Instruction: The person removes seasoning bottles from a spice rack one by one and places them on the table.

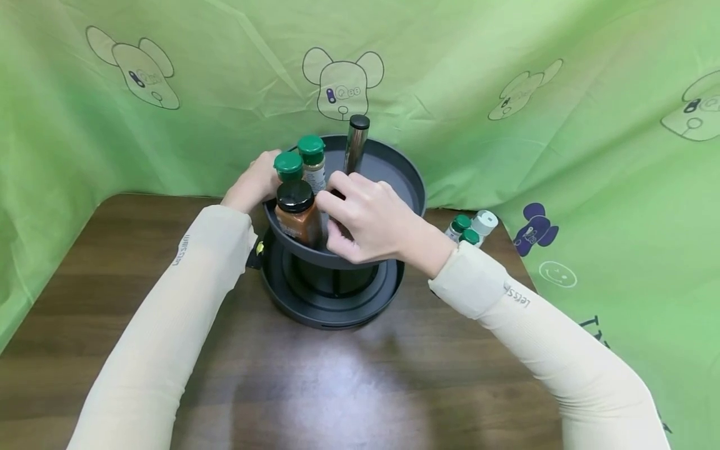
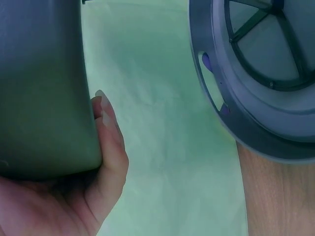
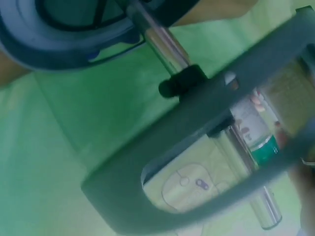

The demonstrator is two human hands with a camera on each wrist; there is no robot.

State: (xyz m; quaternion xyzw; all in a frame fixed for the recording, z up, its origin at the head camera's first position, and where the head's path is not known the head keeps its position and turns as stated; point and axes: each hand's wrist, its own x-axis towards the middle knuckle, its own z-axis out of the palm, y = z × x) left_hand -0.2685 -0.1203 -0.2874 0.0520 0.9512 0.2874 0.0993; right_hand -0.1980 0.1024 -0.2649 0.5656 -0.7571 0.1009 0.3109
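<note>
A two-tier dark grey turntable rack has its upper tray (image 1: 394, 164) on a metal post (image 1: 355, 147) with a black cap. My left hand (image 1: 257, 181) grips the tray's left wall; the left wrist view has its fingers (image 2: 112, 137) curled along the outside. Inside the tray stand two green-capped spice bottles (image 1: 313, 164) and a black-lidded jar (image 1: 298, 215) of orange-brown spice. My right hand (image 1: 368, 215) reaches over the tray, fingers bent, fingertips right at the jar's right side. I cannot tell whether it pinches the jar.
The lower tray (image 1: 333, 319) rests on the wooden table (image 1: 315, 387). Right of the rack, behind the right forearm, are more small bottles (image 1: 462, 223) with green caps and a white-capped one (image 1: 485, 220). A green printed curtain (image 1: 236, 75) hangs behind the table.
</note>
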